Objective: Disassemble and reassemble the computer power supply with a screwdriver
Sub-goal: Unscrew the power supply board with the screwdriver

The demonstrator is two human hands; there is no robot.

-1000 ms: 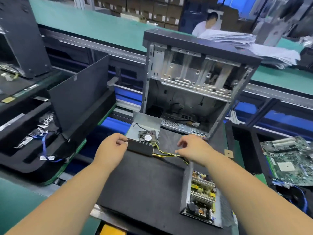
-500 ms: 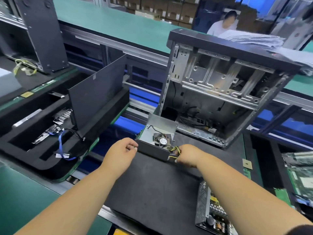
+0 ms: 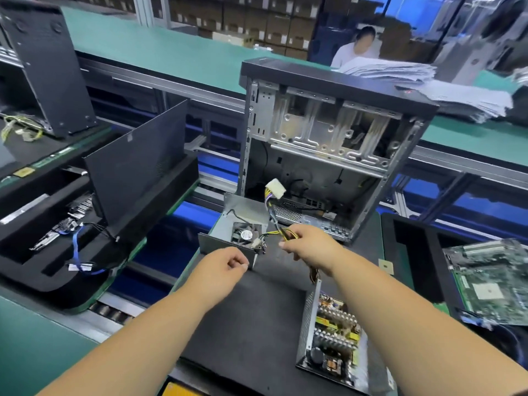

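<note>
The power supply lies in two halves on a black mat (image 3: 251,315). Its grey cover (image 3: 243,212), with the fan (image 3: 245,234) inside, sits just in front of the open computer case (image 3: 328,132). The base half with the circuit board (image 3: 331,338) lies nearer, at the lower right. My left hand (image 3: 220,270) has its fingers curled at the cover's front wall, apparently pinching its lower corner. My right hand (image 3: 308,247) grips the yellow and black cable bundle (image 3: 288,234) and holds it up, the white connector (image 3: 275,188) sticking upward. No screwdriver is in view.
A black side panel (image 3: 137,167) leans in a foam tray (image 3: 43,267) of cables at left. A green motherboard (image 3: 491,281) lies at right. Behind the case runs a green conveyor (image 3: 160,50), with stacked papers (image 3: 400,72) and a seated person (image 3: 357,47).
My right hand has taken the cable bundle and lifted it, so the white connector now stands up. My left hand has shifted from the cover's left corner along its front wall.
</note>
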